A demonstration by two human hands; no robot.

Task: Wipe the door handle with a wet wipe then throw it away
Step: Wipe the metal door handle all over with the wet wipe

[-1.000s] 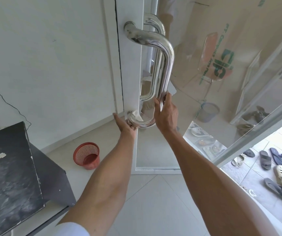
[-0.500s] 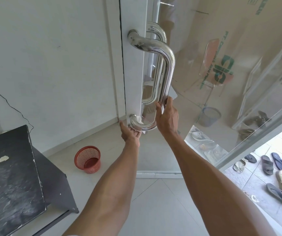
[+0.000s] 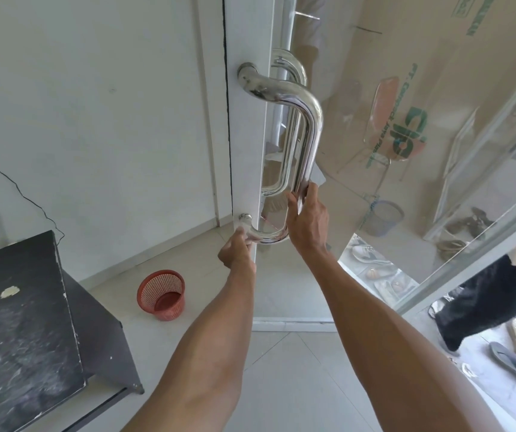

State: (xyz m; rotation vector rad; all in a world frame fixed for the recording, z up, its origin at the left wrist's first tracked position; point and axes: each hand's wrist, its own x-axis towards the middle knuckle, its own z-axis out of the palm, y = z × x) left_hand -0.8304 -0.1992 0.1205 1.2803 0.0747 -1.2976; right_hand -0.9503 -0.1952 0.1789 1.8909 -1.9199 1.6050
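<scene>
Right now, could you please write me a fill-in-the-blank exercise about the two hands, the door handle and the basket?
The left hand holds the wet wipe against the ____ end of the door handle.
The right hand grips the handle ____ the left hand.
The basket on the floor is ____ in colour.
Missing words: lower; above; red.

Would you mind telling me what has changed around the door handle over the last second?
The left hand dropped lower, drawing the wet wipe off the top of the door handle's lower bend toward its underside. A dark trouser leg appeared outside. The right hand kept gripping the bar; the red basket stayed put.
</scene>
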